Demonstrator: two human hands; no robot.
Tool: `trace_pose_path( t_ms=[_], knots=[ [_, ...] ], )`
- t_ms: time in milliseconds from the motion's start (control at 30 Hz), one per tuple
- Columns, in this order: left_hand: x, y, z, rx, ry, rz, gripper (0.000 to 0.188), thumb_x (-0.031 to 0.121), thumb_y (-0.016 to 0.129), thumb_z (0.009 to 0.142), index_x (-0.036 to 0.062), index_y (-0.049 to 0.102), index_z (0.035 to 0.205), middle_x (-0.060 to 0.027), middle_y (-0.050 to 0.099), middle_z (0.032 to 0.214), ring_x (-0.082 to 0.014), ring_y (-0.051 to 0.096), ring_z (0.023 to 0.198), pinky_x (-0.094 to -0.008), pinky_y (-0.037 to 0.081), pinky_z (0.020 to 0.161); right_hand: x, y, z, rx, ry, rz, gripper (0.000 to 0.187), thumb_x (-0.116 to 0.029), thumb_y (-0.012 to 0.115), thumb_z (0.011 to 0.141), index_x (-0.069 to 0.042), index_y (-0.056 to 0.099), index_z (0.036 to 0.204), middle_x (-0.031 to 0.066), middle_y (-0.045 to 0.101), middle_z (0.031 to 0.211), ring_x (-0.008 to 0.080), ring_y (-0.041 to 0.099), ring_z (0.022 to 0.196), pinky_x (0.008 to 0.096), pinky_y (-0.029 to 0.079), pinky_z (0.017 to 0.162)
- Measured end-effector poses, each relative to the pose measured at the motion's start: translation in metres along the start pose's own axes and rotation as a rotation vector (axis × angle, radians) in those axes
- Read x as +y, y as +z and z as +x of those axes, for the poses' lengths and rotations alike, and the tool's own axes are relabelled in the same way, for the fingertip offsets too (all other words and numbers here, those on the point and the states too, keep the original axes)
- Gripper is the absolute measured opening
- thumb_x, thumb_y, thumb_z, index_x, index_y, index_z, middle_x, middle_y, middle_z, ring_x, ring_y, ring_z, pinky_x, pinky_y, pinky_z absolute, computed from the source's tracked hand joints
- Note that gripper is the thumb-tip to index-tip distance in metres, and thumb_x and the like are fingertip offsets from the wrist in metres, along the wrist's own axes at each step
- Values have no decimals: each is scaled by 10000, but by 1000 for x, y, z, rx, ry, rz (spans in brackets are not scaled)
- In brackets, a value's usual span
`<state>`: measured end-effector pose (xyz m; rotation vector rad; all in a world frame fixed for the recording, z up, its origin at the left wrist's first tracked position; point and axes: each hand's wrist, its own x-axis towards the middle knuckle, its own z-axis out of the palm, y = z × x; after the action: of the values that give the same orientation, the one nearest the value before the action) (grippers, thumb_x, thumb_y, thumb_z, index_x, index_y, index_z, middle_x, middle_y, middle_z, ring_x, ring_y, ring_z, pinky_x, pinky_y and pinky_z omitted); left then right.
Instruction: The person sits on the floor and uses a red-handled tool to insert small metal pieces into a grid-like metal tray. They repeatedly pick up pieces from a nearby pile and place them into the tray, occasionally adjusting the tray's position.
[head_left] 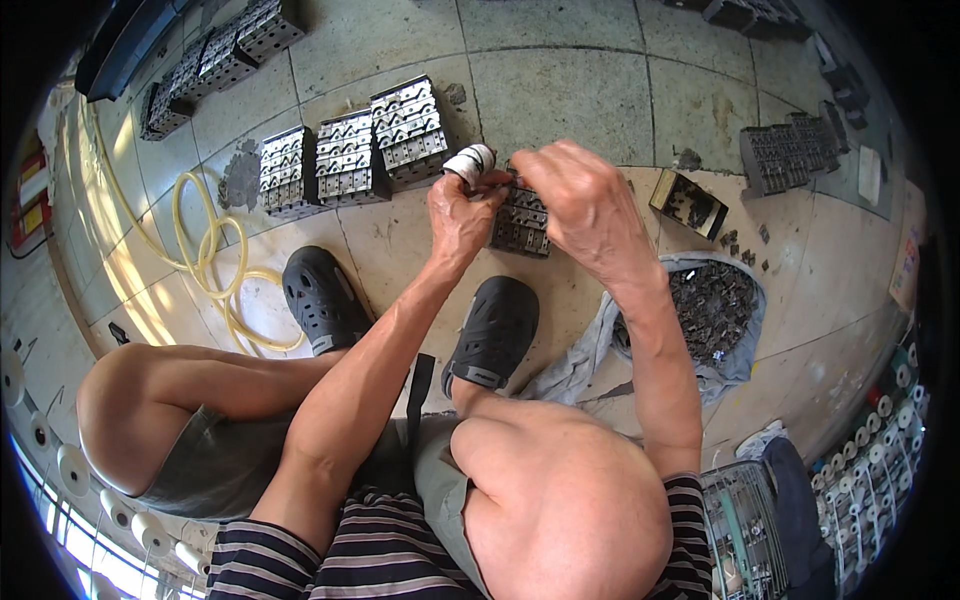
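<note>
My left hand [461, 222] is closed at the far end of a dark metal block [522, 226] with rows of small slots and holes, which stands on the floor in front of my feet. A white banded wrapping [469, 163] sits at its fingers, seemingly around one of them. Close beside it, my right hand [580, 200] is bent over the same block, its fingers pinched together. Whatever either hand grips is too small or hidden to name. Left of the hands, several similar blocks [408, 125] with shiny tops stand in a row.
To the right, an open yellowish box [690, 203] holds small dark pieces. Nearer lies a grey cloth [590, 350] beneath a heap of dark metal bits [712, 308]. A yellow hose [243, 265] coils at left. More blocks [790, 155] stand far right; a caged fan [738, 520] is near right.
</note>
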<state>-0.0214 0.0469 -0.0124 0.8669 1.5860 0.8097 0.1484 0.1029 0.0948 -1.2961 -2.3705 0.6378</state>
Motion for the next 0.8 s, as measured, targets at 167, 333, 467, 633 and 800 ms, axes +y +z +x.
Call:
trace_pose_path(
  t_ms=[167,333,467,633,800],
  knots=[
    [1,0,-3,-24,-12,-67,378,-87,721,863,-22,663,1232,-98,786,1075,-150,729,985,-306,607,875,0,1,23,-107,227,59,91,56,642,882,39,679,963,191,739,844,309,737,733,434,602,656],
    [-4,2,-19,77,-87,-176,470,-97,719,893,-26,600,1343,-131,758,1173,-181,720,1051,-320,597,938,31,14,12,-112,626,969,194,-59,723,957,25,750,1130,83,785,935,148,737,870,309,592,791],
    [-8,3,-31,95,-114,-191,485,-47,746,913,-24,583,1369,-130,750,1193,-185,719,1064,-321,598,935,33,56,-16,158,499,885,149,-17,748,916,-22,780,1061,103,795,952,160,747,826,297,572,747],
    [-7,2,-31,102,-126,-160,468,-22,769,907,-18,603,1344,-121,760,1175,-165,720,1042,-310,598,912,31,83,-32,366,396,589,107,-26,790,890,-9,781,995,103,791,947,196,762,814,309,573,731],
    [-7,2,-29,113,-97,-177,410,1,786,878,-33,638,1260,-106,770,1120,-160,724,975,-330,600,856,26,93,-23,383,376,723,94,-63,814,880,-19,770,951,97,778,847,204,758,748,329,566,678]
  ],
)
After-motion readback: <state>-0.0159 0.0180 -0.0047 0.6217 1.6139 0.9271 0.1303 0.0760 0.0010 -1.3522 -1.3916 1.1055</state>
